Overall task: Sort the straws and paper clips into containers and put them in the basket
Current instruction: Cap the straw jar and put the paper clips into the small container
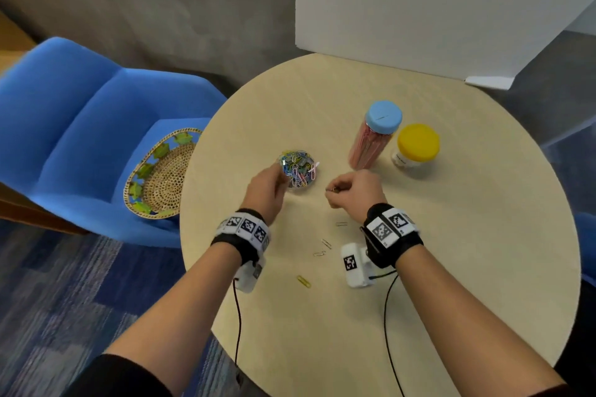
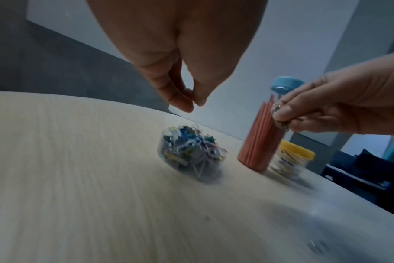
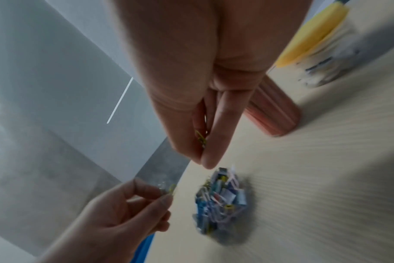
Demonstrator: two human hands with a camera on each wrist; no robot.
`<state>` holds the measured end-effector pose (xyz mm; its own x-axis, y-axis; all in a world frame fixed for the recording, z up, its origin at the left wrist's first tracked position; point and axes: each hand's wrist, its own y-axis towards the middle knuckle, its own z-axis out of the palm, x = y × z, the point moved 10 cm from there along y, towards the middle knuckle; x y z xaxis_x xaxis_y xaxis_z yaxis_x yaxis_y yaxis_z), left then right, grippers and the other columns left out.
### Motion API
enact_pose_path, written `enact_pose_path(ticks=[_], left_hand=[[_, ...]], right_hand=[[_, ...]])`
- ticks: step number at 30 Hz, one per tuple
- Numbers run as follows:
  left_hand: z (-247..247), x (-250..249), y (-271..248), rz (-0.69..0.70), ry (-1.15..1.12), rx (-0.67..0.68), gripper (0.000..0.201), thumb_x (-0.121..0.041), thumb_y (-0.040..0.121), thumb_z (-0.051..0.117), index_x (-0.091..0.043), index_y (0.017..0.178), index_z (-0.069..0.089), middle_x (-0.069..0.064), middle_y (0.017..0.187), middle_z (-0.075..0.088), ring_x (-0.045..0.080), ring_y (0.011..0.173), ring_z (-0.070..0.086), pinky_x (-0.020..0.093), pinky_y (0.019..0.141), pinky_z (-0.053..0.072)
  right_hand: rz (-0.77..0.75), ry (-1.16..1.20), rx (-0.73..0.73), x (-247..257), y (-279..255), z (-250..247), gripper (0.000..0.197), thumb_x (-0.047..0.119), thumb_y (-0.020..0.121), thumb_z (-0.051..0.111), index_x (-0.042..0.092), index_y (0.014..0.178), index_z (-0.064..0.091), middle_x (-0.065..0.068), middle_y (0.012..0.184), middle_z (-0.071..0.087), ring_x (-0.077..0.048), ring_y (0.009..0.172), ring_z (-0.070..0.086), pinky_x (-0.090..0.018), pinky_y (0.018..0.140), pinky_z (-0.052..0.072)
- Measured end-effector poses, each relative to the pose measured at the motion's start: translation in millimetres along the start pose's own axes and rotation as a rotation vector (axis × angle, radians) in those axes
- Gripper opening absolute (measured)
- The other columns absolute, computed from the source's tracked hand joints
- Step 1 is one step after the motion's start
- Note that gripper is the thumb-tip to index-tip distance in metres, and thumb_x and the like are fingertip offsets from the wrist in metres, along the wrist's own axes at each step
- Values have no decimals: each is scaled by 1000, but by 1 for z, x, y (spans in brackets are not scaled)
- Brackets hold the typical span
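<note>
Clip container sits left of the straw jar, loose clips nearer.

Black wristbands with checkered tags, white wrist cameras, black cables.

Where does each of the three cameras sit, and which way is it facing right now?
Head: looks down at the round table; both forearms, left hand and right hand show.
Left wrist: looks along the left hand at the clip container; right hand enters at right.
Right wrist: looks along the fingers, which pinch paper clips; left hand below.
Shared: all three show the clip container and pink straw jar.
</note>
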<state>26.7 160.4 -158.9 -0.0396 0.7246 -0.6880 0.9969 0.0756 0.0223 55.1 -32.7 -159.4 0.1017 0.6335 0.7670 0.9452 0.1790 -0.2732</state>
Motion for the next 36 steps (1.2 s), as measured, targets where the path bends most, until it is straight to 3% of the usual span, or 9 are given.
enact_pose_path(ticks=[3,6,12,16,20,24,30,33,36], left_hand=[[-11,10,37,-39,-9,-15,4,-5,89,60,-7,87,58,4,79,60,22,71,52,26,65,34],[-5,20,52,-68,47,7,2,-5,86,62,-5,88,61,10,80,63,27,73,54,29,65,38],[7,44,52,-174,-62,-49,6,-10,84,67,-10,83,61,6,72,64,27,72,60,38,69,52],[4,50,56,-192,-139,-88,10,-12,81,71,-14,88,64,0,71,65,20,69,63,35,71,54],[3,56,60,-194,-108,-67,12,-17,79,74,-17,91,71,-1,76,68,13,66,61,31,71,55],[-2,56,61,-183,-20,-61,11,-21,85,71,-15,93,76,2,87,68,8,66,56,22,68,46],[-10,49,52,-109,-77,-113,14,-19,86,67,-18,99,73,0,85,64,10,69,57,28,72,51],[-16,53,35,-117,-92,-149,20,-9,85,63,-19,100,71,0,85,63,12,71,58,29,73,51],[-9,66,10,-207,-58,-126,23,-6,84,61,-19,100,71,1,88,63,14,73,57,34,77,52]], right_hand=[[-37,38,-51,25,22,-4,9,5,73,75,14,71,75,-1,59,70,-8,52,65,-19,59,55],[-29,-11,-53,35,46,8,11,7,69,75,17,70,76,-1,63,72,-18,63,71,-28,63,59],[83,-90,-56,19,74,26,20,10,67,78,25,64,65,-1,65,69,-19,65,70,-34,65,59],[96,-85,-71,13,78,31,17,15,70,82,24,70,68,7,63,64,-7,58,61,-18,54,45],[52,-52,-58,16,80,34,12,11,71,81,19,78,75,7,70,68,-2,59,59,-4,55,40],[-3,-66,-51,17,82,37,16,6,75,76,22,72,75,7,64,67,-1,54,57,-12,59,43],[-41,-83,-66,15,67,20,14,9,86,68,18,88,78,11,73,68,-2,61,61,-22,70,53],[80,-178,-70,-19,46,4,20,7,84,63,22,83,75,6,72,68,-15,65,67,-30,74,58],[270,-300,14,-66,13,7,27,2,82,58,25,83,73,-3,92,72,-21,83,68,-33,88,56]])
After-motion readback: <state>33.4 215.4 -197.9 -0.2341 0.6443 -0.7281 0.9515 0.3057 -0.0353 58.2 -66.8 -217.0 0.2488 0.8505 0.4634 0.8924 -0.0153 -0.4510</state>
